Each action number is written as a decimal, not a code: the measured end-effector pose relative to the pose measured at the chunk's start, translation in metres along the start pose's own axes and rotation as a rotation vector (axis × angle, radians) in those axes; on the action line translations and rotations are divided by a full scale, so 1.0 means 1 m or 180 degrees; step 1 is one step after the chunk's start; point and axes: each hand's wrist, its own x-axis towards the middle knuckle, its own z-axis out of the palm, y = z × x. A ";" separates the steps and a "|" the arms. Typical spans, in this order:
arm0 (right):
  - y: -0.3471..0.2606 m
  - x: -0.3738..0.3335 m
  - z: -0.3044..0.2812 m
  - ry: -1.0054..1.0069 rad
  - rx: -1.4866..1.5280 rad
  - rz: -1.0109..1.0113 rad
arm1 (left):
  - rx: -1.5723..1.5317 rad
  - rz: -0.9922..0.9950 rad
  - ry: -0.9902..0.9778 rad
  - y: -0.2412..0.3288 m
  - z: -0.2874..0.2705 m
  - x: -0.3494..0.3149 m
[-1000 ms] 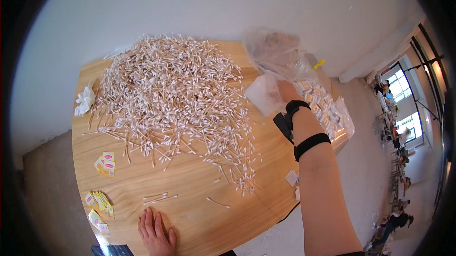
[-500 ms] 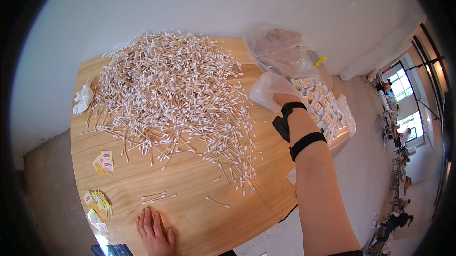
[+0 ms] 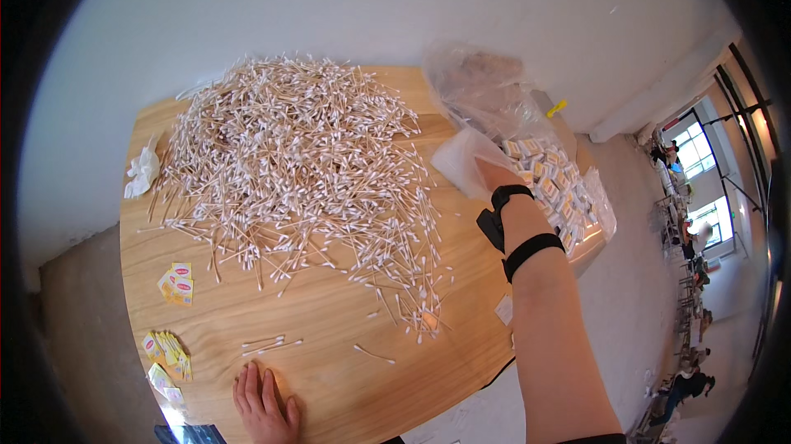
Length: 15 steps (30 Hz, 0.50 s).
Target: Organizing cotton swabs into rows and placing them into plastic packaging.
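Note:
My left hand (image 3: pixel 266 407) lies flat near the table's front edge, fingers stretched out and holding nothing. Just beyond its fingertips are a few loose cotton swabs (image 3: pixel 272 344), and a single swab (image 3: pixel 375 354) lies farther right. My right arm reaches to the far right, where my right hand (image 3: pixel 495 174) is partly inside a clear plastic bag (image 3: pixel 460 157); its fingers are hidden by the cloudy plastic. Beside that hand is a heap of small white-and-yellow packs (image 3: pixel 554 182) in clear plastic. A large pile of cotton swabs (image 3: pixel 288 156) covers the middle and back of the table.
Yellow-and-white paper packets (image 3: pixel 177 284) and a second stack of packets (image 3: pixel 169 353) lie along the left edge of the wooden table (image 3: pixel 329 399). Behind them is a crumpled white plastic piece (image 3: pixel 142 170). A larger clear bag (image 3: pixel 482 86) stands at the back right, near a yellow clip (image 3: pixel 557 108).
My right hand has shifted slightly within the bag's opening, and the plastic around it has changed shape a little. My left hand stays flat on the table.

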 end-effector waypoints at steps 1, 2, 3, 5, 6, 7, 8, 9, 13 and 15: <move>0.000 0.001 0.001 0.0045 0.0001 -0.0016 | 0.0003 -0.0015 -0.0016 -0.001 -0.001 -0.001; 0.000 0.003 0.002 0.0089 0.0003 -0.0034 | 0.0010 -0.0020 -0.0008 -0.003 -0.001 -0.001; 0.000 0.005 0.003 0.0133 0.0006 -0.0052 | 0.0031 -0.0016 0.0004 -0.004 -0.001 -0.003; 0.004 0.007 0.006 0.0213 -0.0011 -0.0069 | 0.0035 -0.0007 0.0008 -0.003 0.001 -0.003; 0.006 0.007 0.006 0.0252 -0.0022 -0.0078 | 0.0018 0.0025 0.0029 -0.002 0.001 -0.002; 0.009 0.008 0.006 0.0291 -0.0036 -0.0087 | -0.0001 0.0058 0.0050 -0.002 0.002 -0.002; 0.013 0.008 0.006 0.0330 -0.0052 -0.0094 | -0.0014 0.0058 0.0049 -0.001 0.002 -0.002; 0.020 -0.003 0.015 0.0359 -0.0029 -0.0130 | 0.0001 0.0032 0.0039 -0.002 0.000 -0.001; 0.032 -0.003 0.017 0.0527 -0.0075 -0.0165 | -0.0019 0.0048 0.0015 -0.002 -0.002 -0.001; 0.034 0.002 0.018 0.0610 -0.0087 -0.0175 | -0.0009 0.0085 0.0022 -0.003 -0.002 -0.001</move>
